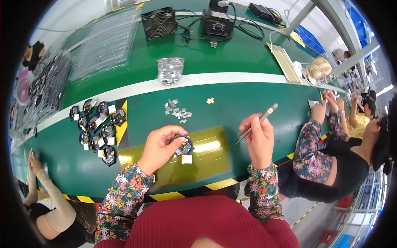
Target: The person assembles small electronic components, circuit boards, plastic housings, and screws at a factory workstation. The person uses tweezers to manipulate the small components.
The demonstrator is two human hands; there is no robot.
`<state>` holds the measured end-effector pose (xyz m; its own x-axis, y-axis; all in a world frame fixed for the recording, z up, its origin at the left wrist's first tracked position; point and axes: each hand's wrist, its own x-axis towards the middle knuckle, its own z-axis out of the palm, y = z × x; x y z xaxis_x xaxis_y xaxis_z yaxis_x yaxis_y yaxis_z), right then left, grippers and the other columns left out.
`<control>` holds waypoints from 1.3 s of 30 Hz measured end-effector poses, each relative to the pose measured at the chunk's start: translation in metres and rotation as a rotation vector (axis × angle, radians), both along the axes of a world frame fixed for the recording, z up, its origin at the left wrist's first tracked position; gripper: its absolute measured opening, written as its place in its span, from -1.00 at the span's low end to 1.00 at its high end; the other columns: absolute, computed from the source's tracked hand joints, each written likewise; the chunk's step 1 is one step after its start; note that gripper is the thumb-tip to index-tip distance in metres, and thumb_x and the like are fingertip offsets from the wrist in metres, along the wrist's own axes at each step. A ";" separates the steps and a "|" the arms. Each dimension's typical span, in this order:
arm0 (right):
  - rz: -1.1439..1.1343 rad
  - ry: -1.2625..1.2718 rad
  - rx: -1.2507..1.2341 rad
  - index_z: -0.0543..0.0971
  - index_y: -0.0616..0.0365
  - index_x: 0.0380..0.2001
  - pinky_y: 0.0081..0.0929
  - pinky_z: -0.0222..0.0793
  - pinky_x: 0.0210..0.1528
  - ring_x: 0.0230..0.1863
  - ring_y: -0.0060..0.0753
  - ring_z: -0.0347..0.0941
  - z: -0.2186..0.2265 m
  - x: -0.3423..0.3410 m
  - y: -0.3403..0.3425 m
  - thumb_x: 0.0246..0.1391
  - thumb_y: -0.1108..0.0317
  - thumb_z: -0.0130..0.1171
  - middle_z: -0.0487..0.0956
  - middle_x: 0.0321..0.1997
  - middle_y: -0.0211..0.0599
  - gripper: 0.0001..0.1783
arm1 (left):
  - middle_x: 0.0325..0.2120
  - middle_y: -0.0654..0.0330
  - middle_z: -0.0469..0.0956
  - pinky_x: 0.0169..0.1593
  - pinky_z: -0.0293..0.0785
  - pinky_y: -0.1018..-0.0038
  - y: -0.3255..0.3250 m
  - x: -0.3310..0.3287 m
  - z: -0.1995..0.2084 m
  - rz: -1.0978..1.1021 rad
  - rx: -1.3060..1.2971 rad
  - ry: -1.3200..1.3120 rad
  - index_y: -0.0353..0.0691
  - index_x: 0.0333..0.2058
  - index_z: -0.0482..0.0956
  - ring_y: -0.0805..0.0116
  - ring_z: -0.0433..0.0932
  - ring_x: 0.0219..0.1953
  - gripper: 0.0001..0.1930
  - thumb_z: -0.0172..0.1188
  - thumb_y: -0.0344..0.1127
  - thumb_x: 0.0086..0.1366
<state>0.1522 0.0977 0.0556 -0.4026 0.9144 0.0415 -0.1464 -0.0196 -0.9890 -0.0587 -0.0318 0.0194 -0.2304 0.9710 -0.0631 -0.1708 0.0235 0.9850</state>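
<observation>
My left hand [162,149] grips a round black electronic part [185,146] by its edge, thumb across it. A white tab [187,159] hangs from the part's near side. Beneath lies a shiny yellow-brown mat [206,165]. Metal tweezers [260,120] are pinched in my right hand [259,138], their tips pointing down and left, apart from the round part. Beyond both hands, small silvery pieces [178,111] are scattered on the green table [149,93]. A little cluster of beige bits [210,100] lies to their right.
Several similar round black parts [95,132] are grouped at the left beside striped tape [121,134]. A clear bag [170,70] rests at the raised shelf's edge. Farther back stand a black fan [159,23] and a control box [217,25]. Co-workers sit on both sides; floral sleeves [310,153] show at right.
</observation>
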 end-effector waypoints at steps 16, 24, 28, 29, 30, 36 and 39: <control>-0.082 -0.074 0.079 0.44 0.36 -0.36 -0.50 0.46 -0.15 -0.23 -0.37 0.48 -0.046 0.055 -0.080 0.02 0.60 0.03 0.43 -0.19 -0.14 -0.92 | -0.14 0.07 0.47 -0.08 0.38 0.33 0.025 0.043 0.007 -0.549 0.154 0.654 -0.28 -0.35 0.43 0.08 0.44 -0.12 -0.89 0.07 -0.45 0.10; -0.172 -0.405 0.506 0.47 0.29 -0.38 -0.51 0.42 -0.29 -0.31 -0.29 0.50 -0.050 0.051 -0.084 -0.11 0.58 0.16 0.52 -0.31 -0.09 -0.84 | -0.03 0.11 0.42 -0.13 0.41 0.36 0.024 0.042 0.001 -0.521 0.205 0.663 -0.22 -0.33 0.44 0.11 0.47 -0.13 -0.87 0.11 -0.43 0.10; -0.182 -0.441 0.589 0.46 0.27 -0.39 -0.49 0.42 -0.29 -0.32 -0.23 0.50 -0.048 0.046 -0.086 -0.15 0.59 0.20 0.52 -0.30 -0.08 -0.81 | -0.03 0.12 0.42 -0.13 0.41 0.35 0.024 0.042 0.001 -0.516 0.219 0.675 -0.21 -0.34 0.44 0.11 0.47 -0.13 -0.88 0.10 -0.40 0.11; -0.182 -0.452 0.618 0.45 0.27 -0.40 -0.49 0.42 -0.29 -0.31 -0.23 0.50 -0.048 0.045 -0.086 -0.16 0.59 0.20 0.52 -0.29 -0.08 -0.81 | -0.02 0.13 0.41 -0.13 0.41 0.35 0.024 0.042 0.002 -0.521 0.217 0.675 -0.21 -0.34 0.44 0.11 0.47 -0.13 -0.88 0.10 -0.39 0.11; -0.183 -0.462 0.649 0.44 0.27 -0.40 -0.49 0.42 -0.29 -0.31 -0.22 0.50 -0.048 0.044 -0.085 -0.16 0.59 0.21 0.52 -0.29 -0.07 -0.80 | -0.02 0.14 0.41 -0.12 0.40 0.34 0.025 0.042 0.003 -0.524 0.217 0.676 -0.21 -0.34 0.44 0.11 0.47 -0.13 -0.88 0.10 -0.38 0.11; -0.203 -0.461 0.625 0.45 0.27 -0.39 -0.50 0.42 -0.28 -0.31 -0.22 0.50 -0.047 0.042 -0.086 -0.16 0.59 0.21 0.53 -0.30 -0.08 -0.80 | 0.00 0.18 0.40 -0.10 0.38 0.33 0.024 0.042 0.004 -0.548 0.182 0.675 -0.19 -0.33 0.44 0.12 0.46 -0.12 -0.88 0.09 -0.37 0.12; -0.202 -0.432 0.514 0.46 0.28 -0.34 -0.50 0.41 -0.27 -0.30 -0.28 0.50 -0.048 0.043 -0.086 -0.13 0.58 0.19 0.54 -0.31 -0.11 -0.79 | 0.01 0.19 0.39 -0.10 0.38 0.34 0.025 0.042 0.005 -0.551 0.181 0.691 -0.19 -0.33 0.44 0.12 0.46 -0.12 -0.88 0.09 -0.37 0.12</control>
<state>0.1948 0.0120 0.0075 -0.3051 0.8802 0.3634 0.3100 0.4526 -0.8361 -0.0166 -0.0069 0.0244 0.3407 0.9367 0.0809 0.4501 -0.2380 0.8607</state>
